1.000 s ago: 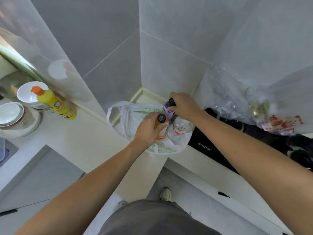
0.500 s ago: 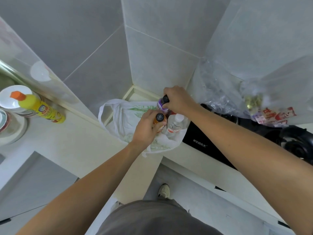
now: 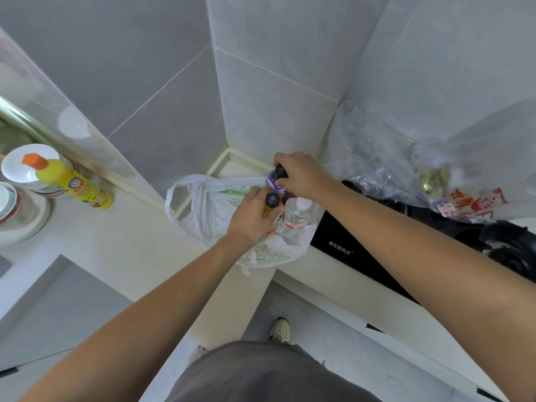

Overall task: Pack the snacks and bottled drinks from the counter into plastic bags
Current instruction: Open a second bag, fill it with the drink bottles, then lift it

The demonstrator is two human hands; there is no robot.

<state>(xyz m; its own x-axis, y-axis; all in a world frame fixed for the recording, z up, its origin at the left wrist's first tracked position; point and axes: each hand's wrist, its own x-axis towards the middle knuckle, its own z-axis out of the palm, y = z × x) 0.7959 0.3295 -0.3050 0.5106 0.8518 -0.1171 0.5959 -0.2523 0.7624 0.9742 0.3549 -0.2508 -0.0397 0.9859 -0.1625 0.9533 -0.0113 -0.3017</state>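
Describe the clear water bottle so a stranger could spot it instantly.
Find the white plastic bag in the counter's corner, left of the black stove. Three bottles stand there; the clear water bottle has a white cap and no hand on it, unlike its dark-capped neighbours.

Head camera looks steeply down, close above the counter (image 3: 95,242).

The left hand (image 3: 251,220) covers most of the orange bottle (image 3: 272,202), leaving just its dark cap showing, and the right hand (image 3: 301,175) hides the purple bottle (image 3: 272,181) below its neck. The bowls (image 3: 17,210) run off the left edge, and the snack packets (image 3: 467,203) blur behind clear plastic.
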